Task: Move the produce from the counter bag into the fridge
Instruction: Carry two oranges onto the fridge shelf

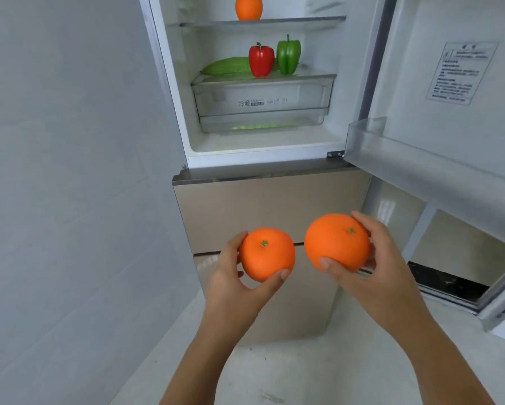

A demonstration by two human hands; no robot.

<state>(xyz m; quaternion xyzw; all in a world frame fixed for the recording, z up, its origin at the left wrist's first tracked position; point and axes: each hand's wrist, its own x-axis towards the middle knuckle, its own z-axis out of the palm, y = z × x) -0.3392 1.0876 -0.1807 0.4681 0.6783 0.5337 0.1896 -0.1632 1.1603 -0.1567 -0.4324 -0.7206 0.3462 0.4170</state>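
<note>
Left hand (236, 285) cups smaller orange (267, 254), right hand (379, 276) larger orange (336, 242), both outstretched.

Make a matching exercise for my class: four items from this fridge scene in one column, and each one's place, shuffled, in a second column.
Items
1. red pepper
2. green gourd
3. smaller held orange
4. larger held orange

Places
A. in the right hand
B. lying on the lower shelf
C. in the left hand
D. standing beside the green pepper

Pairs: 1-D, 2-B, 3-C, 4-A
</note>
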